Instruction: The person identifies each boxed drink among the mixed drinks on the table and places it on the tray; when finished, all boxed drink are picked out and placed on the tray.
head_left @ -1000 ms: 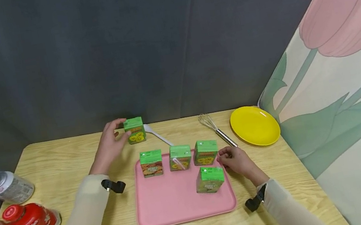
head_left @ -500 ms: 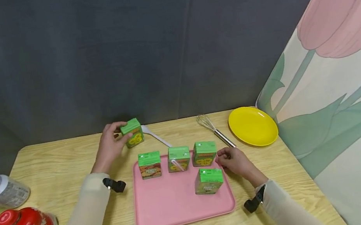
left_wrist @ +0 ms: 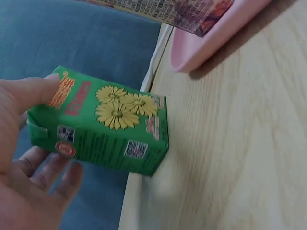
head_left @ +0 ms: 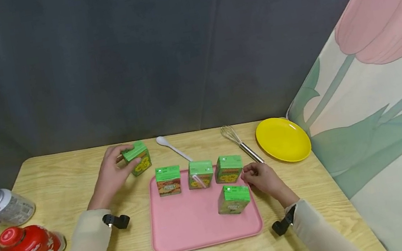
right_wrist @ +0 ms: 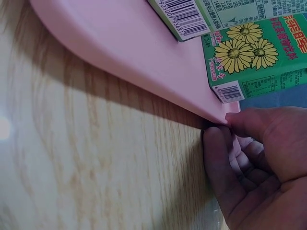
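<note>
In the head view my left hand grips a green juice box printed with yellow flowers, behind and left of the pink tray. The left wrist view shows the thumb on the box's printed face and the other fingers at its far side; its lower end is close over the tabletop. My right hand pinches the tray's right rim between thumb and curled forefinger. Several juice boxes stand on the tray: a brown-fronted one, one with a straw, a flowered one and a paler one.
Behind the tray lies a white spoon. A whisk and a yellow plate are at the back right. On the left a silver can stands behind two red bottles. A dark curtain hangs along the table's back edge.
My left hand has carried the juice box left and slightly toward me, turning and tilting it. The spoon's bowl, partly covered before, now shows fully. My right hand stays at the tray rim.
</note>
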Tool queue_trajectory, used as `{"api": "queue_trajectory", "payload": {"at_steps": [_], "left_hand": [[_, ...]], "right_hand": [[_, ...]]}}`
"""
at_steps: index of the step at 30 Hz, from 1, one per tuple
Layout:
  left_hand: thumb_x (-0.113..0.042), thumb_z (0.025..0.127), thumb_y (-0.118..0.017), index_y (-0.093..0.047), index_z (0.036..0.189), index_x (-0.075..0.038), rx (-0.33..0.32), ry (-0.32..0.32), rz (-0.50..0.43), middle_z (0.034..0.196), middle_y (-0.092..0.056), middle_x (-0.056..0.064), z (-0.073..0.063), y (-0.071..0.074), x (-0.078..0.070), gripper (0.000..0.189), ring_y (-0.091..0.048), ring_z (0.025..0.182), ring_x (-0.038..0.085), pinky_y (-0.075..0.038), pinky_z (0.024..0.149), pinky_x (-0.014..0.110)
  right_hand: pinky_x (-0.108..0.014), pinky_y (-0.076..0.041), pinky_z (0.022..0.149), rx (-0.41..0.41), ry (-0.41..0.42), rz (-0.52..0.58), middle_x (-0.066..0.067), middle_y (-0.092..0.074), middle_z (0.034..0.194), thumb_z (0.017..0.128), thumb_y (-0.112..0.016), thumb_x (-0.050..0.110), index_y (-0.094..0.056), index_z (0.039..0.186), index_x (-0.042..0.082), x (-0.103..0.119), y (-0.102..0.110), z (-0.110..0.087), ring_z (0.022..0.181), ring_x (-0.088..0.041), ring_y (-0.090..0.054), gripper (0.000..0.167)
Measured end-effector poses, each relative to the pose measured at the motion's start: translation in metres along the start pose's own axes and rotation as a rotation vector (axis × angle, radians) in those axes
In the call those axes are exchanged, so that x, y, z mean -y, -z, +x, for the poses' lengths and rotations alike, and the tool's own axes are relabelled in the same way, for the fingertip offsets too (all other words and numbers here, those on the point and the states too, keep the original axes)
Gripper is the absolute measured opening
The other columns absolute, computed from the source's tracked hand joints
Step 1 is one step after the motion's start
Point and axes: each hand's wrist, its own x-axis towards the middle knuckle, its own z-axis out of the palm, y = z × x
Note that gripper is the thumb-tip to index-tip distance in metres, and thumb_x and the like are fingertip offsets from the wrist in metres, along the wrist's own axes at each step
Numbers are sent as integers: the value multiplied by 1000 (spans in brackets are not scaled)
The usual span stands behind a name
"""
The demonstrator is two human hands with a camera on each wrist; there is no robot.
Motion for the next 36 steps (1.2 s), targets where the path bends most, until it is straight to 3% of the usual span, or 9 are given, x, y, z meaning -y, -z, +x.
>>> {"api": "queue_trajectory", "payload": {"at_steps": [8,13,18,23,28,32,36], "left_hand": [[-23,95,-75,-71,124,-13,17,-34,36,137,-53,9,5,-6,-1,30,-52,124,30,-45,98,53],[-26,95,-75,-73,121,-18,17,-9,51,136,-55,1,-8,3,-4,27,-53,122,26,-46,95,49],[-28,95,-75,-73,120,-18,28,-1,82,138,-54,1,-28,15,-6,27,-53,124,26,-46,95,49],[-29,93,-77,-73,120,-17,9,-37,102,138,-54,3,-38,21,-8,29,-52,124,27,-46,93,50],[-22,92,-79,-74,121,-13,-15,-92,143,135,-53,10,-40,15,-5,31,-51,124,34,-45,97,56],[-15,91,-80,-74,121,-12,-75,-102,156,123,-56,7,-42,10,-2,31,-56,113,27,-49,89,42],[-19,91,-80,-75,121,-16,-96,-64,166,117,-58,0,-50,13,-2,31,-56,108,19,-46,82,27]], "right_hand": [[-28,-53,68,4,-3,-14,-8,-67,94,99,-66,6,-66,115,-4,1,-2,1,80,-16,-62,19],[-28,-54,68,9,-7,-6,-8,-66,93,99,-67,8,-66,115,-4,-1,0,2,79,-17,-62,20],[-29,-55,69,7,-5,-8,-8,-67,94,99,-67,10,-65,116,-4,1,2,1,79,-17,-63,22],[-30,-55,69,-7,0,-12,-9,-66,93,99,-67,10,-65,116,-5,1,5,-1,78,-18,-64,23],[-31,-55,71,-3,3,5,-9,-67,94,99,-67,10,-65,118,-6,-1,4,-1,79,-18,-64,24],[-30,-55,71,-2,10,3,-9,-67,96,99,-67,11,-65,117,-5,-2,2,0,80,-18,-64,24],[-29,-54,70,0,5,-4,-9,-67,96,99,-68,12,-66,117,-4,-3,0,-1,80,-18,-63,24]]}}
